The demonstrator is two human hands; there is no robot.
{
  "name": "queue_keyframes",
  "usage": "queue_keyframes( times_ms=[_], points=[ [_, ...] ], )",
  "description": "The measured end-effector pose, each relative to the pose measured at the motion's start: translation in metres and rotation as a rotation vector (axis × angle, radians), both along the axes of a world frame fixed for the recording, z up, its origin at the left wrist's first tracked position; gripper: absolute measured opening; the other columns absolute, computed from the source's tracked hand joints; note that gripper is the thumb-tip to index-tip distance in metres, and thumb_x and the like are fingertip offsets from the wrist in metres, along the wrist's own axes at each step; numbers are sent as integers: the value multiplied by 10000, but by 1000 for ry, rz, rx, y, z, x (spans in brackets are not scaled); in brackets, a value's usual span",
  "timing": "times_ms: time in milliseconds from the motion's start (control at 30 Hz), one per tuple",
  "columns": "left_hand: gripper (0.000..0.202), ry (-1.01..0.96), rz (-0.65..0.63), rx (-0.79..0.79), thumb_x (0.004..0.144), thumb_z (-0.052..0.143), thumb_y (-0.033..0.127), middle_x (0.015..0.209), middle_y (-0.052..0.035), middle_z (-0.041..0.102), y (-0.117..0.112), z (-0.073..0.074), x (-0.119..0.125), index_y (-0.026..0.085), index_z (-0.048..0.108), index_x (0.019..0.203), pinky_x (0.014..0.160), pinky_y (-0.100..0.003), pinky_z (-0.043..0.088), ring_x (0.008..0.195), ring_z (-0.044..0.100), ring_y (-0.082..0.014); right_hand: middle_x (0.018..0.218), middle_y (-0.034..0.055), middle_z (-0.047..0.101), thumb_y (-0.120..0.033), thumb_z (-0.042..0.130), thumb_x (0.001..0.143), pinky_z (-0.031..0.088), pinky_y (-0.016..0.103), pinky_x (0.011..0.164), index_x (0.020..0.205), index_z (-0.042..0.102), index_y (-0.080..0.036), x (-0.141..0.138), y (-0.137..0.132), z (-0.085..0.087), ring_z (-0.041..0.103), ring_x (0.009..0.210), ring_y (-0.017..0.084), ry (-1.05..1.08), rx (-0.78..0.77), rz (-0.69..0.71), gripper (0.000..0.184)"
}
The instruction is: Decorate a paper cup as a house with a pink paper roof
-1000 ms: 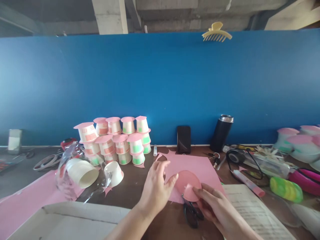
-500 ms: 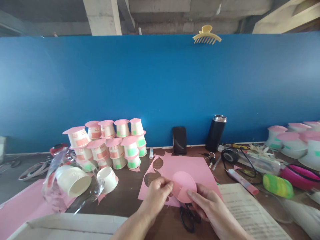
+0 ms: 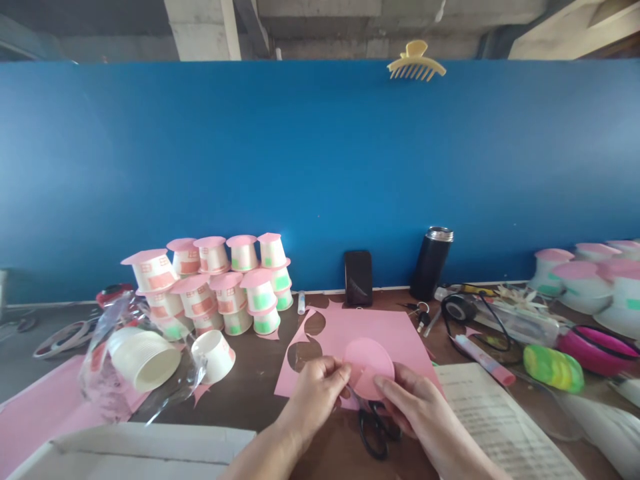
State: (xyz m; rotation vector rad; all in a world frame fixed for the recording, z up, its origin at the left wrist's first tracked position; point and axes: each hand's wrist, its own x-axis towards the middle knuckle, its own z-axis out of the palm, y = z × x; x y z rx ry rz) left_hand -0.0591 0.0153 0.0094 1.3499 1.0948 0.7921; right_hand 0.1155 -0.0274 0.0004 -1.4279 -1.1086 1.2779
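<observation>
Between my two hands is a pink paper disc (image 3: pixel 369 363), held above the table. The thumb and fingers of my left hand (image 3: pixel 324 387) pinch its left edge. At its lower right edge, my right hand (image 3: pixel 407 393) grips it with the thumb on top. Black-handled scissors (image 3: pixel 373 433) lie just below the disc, their blades partly hidden by it and my hands. Behind the disc spreads a pink paper sheet (image 3: pixel 385 327) with round holes cut along its left side.
Stacked paper cups with pink discs (image 3: pixel 227 297) stand at left, near a loose cup (image 3: pixel 214 357) and nested cups (image 3: pixel 147 360) in plastic. Beyond the sheet are a phone (image 3: pixel 358 279) and a black flask (image 3: pixel 433 263). A printed page (image 3: pixel 495 413) and glue tube (image 3: pixel 485 360) lie right.
My left fingers and thumb have shifted slightly at the disc's left edge. Both hands still hold the disc. The whole view has moved a little.
</observation>
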Motion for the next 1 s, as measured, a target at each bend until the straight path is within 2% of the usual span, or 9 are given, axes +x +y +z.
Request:
queue_keyframes(
  times_ms=[267,567,800,1000],
  points=[
    [390,10,-6,13,810,553,533,599,3,599,0,-4,0,155,617,740,532,-248,346,517,480,-120,582,-54,529,-464,633,812,279,182,441,745,546,-198,0,-1,3,438,482,79,6,7,-1,288],
    [414,14,-25,7,806,564,555,608,-9,613,-2,0,0,153,615,721,583,-255,374,567,509,-134,547,-67,497,-468,642,807,404,206,516,728,535,-214,1,-1,1,559,565,126,28,25,8,286],
    [397,13,-30,-4,810,562,542,608,-9,605,-3,0,0,157,609,726,578,-258,370,565,501,-133,555,-70,501,-463,632,819,357,192,469,722,520,-211,1,1,-2,517,515,104,-3,35,10,292],
    [387,2,-36,-15,807,563,530,621,-16,608,-3,1,1,152,625,754,582,-261,386,576,517,-140,594,-44,565,-478,630,818,311,195,437,728,537,-197,2,2,-5,461,471,87,-31,59,10,310]
  ],
)
